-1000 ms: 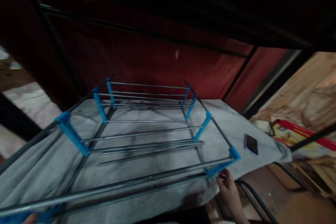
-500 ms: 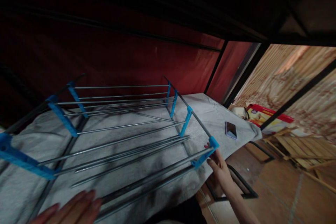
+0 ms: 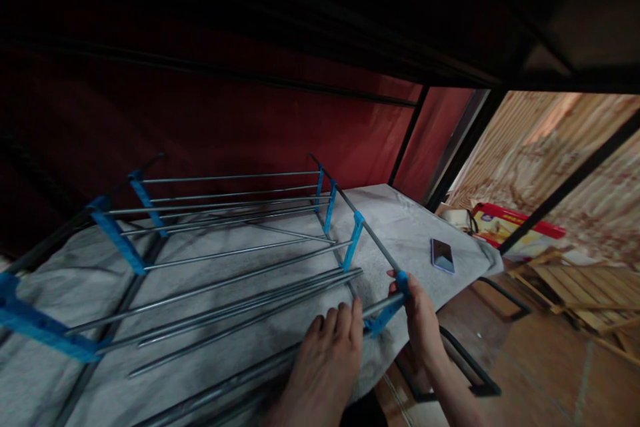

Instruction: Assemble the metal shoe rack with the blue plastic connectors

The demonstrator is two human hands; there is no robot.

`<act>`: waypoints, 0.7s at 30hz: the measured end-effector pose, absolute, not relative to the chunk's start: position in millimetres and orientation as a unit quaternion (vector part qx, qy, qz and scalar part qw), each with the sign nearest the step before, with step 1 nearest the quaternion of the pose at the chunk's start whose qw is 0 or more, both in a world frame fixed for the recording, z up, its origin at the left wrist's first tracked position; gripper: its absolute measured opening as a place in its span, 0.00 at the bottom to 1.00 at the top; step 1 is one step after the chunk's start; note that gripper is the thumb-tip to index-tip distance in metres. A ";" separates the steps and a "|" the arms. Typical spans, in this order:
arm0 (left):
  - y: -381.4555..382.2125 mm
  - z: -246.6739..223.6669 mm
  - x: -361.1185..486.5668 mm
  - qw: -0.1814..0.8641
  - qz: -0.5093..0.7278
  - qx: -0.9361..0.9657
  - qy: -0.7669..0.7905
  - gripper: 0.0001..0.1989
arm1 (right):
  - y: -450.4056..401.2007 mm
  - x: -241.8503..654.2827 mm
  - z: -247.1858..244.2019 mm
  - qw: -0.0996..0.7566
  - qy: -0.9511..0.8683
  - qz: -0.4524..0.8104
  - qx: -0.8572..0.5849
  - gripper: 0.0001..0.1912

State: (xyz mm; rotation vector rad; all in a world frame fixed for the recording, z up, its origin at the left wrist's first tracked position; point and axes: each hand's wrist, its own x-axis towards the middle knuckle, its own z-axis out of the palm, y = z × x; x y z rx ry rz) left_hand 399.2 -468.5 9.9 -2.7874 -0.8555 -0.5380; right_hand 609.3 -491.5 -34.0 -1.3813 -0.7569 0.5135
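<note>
A rack of grey metal tubes with blue plastic brackets lies across a cloth-covered surface [image 3: 400, 220]. My right hand [image 3: 420, 310] is wrapped round the blue corner bracket [image 3: 385, 315] at the rack's near right end. Just left of it, my left hand [image 3: 330, 353] has its fingers curled over the thick near tube [image 3: 220, 387], close to that bracket. Other blue brackets [image 3: 354, 240] stand along the right side tube, and more [image 3: 117, 233] are on the left. Several loose thin tubes [image 3: 225, 327] rest on the cloth inside the rack.
A phone [image 3: 443, 255] lies on the cloth at the right. Beyond the edge are a red and yellow box [image 3: 520, 230], folded wooden slats [image 3: 585, 287] and a black metal frame [image 3: 470, 360]. Dark posts and a red panel [image 3: 250, 120] stand behind.
My left hand has moved from the lower left to the near tube beside the right corner. My right hand has closed further round the corner bracket.
</note>
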 end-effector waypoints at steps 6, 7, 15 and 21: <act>-471.6 17.8 474.6 0.080 -0.215 -0.931 -0.283 0.19 | -488.8 601.8 -27.9 0.686 -0.306 0.248 -0.612 0.24; -471.9 19.5 479.2 0.083 -0.219 -0.932 -0.277 0.20 | -488.8 601.5 -27.2 0.685 -0.308 0.245 -0.613 0.23; -471.7 26.5 473.9 0.058 -0.201 -0.939 -0.274 0.20 | -485.4 607.3 -33.5 0.686 -0.285 0.258 -0.618 0.21; -470.9 24.6 475.3 0.030 -0.207 -0.939 -0.274 0.21 | -485.8 607.9 -35.7 0.688 -0.241 0.285 -0.622 0.18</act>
